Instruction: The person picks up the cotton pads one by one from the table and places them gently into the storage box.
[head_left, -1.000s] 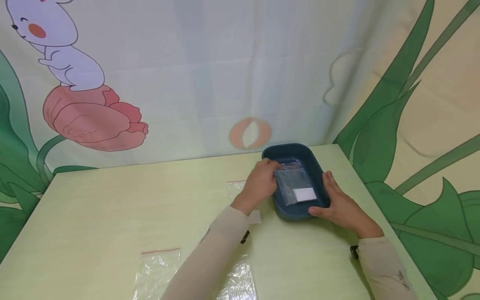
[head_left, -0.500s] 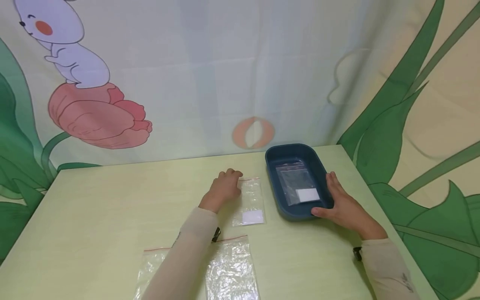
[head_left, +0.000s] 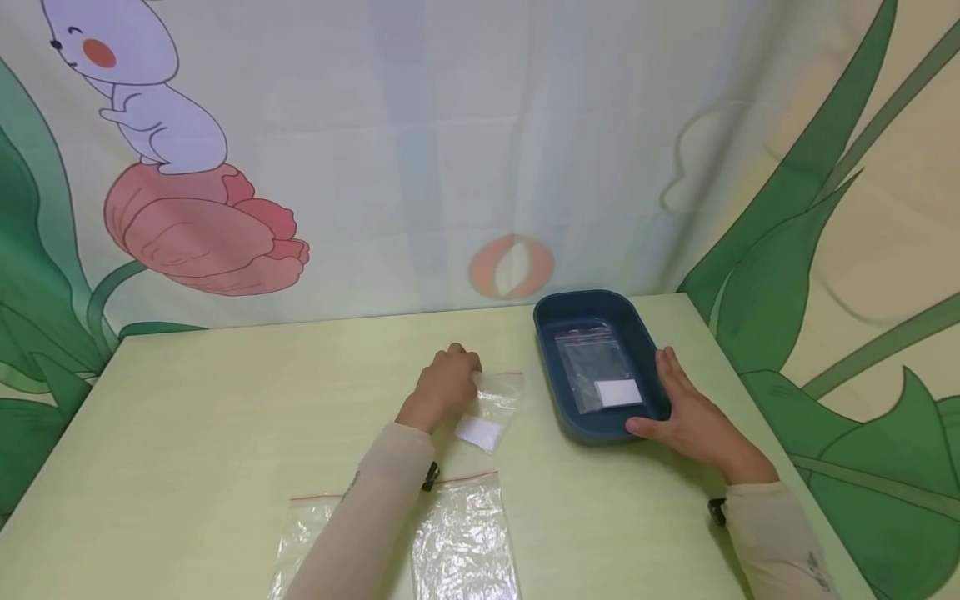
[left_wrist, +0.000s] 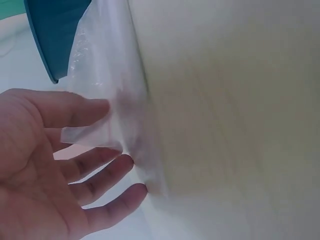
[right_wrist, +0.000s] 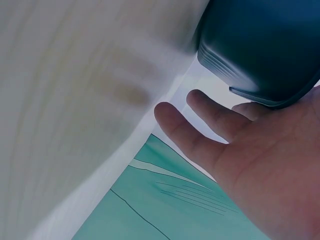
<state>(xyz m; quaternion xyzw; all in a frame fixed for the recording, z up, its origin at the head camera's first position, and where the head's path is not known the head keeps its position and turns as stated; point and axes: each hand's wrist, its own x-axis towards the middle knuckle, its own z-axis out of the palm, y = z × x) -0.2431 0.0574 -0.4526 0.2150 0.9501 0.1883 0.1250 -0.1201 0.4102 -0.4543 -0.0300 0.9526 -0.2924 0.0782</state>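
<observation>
Bag [head_left: 491,408], thin, limp and slippery, is lifted off the counter [head_left: 225,417] by its top edge, pinched in the left hand [head_left: 444,385]; the right hand [head_left: 686,412], fingers relaxed, rests against the tray [head_left: 645,350].

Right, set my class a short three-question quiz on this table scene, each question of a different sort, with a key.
1. True or false: the blue tray holds a small clear bag.
2. Which hand grips the small bag lying on the table outside the tray? A) left hand B) right hand C) neither
3. Fill in: the right hand rests against the tray's ____ side, as seen in the head view.

Key
1. True: a bag with a white label lies flat inside it.
2. A: its fingers pinch the bag's top, lifting that end.
3. Right: the palm lies along the right wall, thumb at the near corner.
</observation>
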